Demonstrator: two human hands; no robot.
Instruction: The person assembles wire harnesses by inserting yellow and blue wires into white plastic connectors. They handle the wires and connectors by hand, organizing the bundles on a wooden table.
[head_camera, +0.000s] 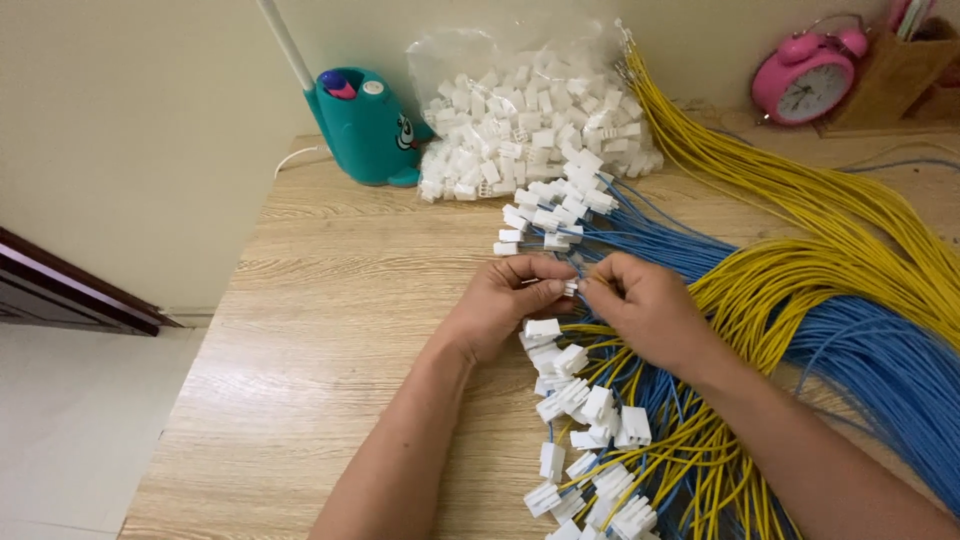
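From the head camera, the left hand (505, 300) and the right hand (640, 300) meet over the middle of a light wood-grain table (330, 330), fingertips pinched together on one small white plastic connector housing (570, 288) held between them, just above the surface. Thin blue wires (690, 250) run from that spot off to the right, beside a thick bundle of yellow wires (800, 200) that sweeps toward the far edge. Below the hands lies a string of finished white connectors on blue and yellow leads (590, 420). Beyond the hands sits a clear plastic bag of loose white housings (520, 110), with a teal plastic whale-shaped holder (365, 125) to its left and a round pink alarm clock (805, 80) far right.
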